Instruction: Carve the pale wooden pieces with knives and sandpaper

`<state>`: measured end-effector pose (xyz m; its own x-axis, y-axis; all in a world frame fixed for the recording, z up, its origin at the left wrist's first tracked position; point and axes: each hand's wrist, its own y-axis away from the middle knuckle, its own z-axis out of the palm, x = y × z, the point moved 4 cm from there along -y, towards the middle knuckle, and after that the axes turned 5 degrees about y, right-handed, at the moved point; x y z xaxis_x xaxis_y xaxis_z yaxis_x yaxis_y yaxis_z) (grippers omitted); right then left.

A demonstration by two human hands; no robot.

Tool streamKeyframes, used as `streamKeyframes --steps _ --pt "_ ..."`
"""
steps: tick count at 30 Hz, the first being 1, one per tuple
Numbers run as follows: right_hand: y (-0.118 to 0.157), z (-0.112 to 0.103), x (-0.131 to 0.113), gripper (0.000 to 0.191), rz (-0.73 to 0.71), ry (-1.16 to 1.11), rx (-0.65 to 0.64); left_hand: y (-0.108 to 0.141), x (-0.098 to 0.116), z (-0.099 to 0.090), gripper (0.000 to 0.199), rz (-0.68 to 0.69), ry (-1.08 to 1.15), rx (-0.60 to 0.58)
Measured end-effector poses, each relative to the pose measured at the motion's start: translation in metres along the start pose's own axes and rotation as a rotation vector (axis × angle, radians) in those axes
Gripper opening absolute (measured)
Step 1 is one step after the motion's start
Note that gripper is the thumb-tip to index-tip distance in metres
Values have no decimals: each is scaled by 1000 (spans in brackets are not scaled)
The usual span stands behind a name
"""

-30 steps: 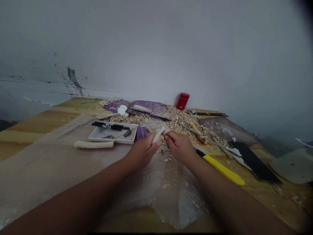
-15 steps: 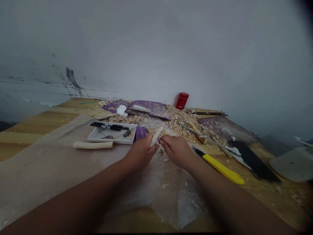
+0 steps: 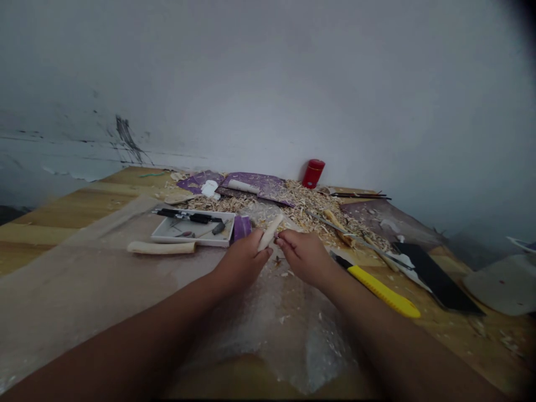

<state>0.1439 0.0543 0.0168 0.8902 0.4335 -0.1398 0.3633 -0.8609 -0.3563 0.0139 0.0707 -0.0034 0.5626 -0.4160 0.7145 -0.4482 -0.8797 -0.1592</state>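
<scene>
A pale carved wooden stick [image 3: 271, 231] slants up and to the right out of my left hand [image 3: 245, 259], whose fingers are closed round its lower end. Close by on its right, my right hand [image 3: 304, 255] is pinched shut beside the wood. Whatever sits between those fingertips is too small to name. A second pale wooden piece [image 3: 161, 248] lies to the left on the translucent plastic sheet [image 3: 167, 296]. Behind it, a shallow white tray [image 3: 205, 242] holds black pens and small grey bits. A purple block [image 3: 242, 227] stands against the tray's right side.
Wood shavings [image 3: 307, 209] are heaped along the back, around purple sheets [image 3: 262, 183] and a red canister [image 3: 312, 173]. On the right lie a yellow utility knife [image 3: 385, 291], a long thin metal tool [image 3: 377, 245] and a flat black slab [image 3: 438, 277]. A wall rises behind the table.
The stick and my fingertips have shifted slightly, and my right fingers stand a little farther from the wood. The rest of the scene moves marginally with the camera.
</scene>
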Motion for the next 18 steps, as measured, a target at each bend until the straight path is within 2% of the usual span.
streamKeyframes --steps 6,13,18 --pt "-3 0 15 21 97 107 66 0 1 0 15 -19 -17 3" --pt "1 -1 -4 22 -20 -31 9 0 0 -1 21 8 8 11" --pt "-3 1 12 21 80 18 45 -1 -2 1 16 -15 -9 0"
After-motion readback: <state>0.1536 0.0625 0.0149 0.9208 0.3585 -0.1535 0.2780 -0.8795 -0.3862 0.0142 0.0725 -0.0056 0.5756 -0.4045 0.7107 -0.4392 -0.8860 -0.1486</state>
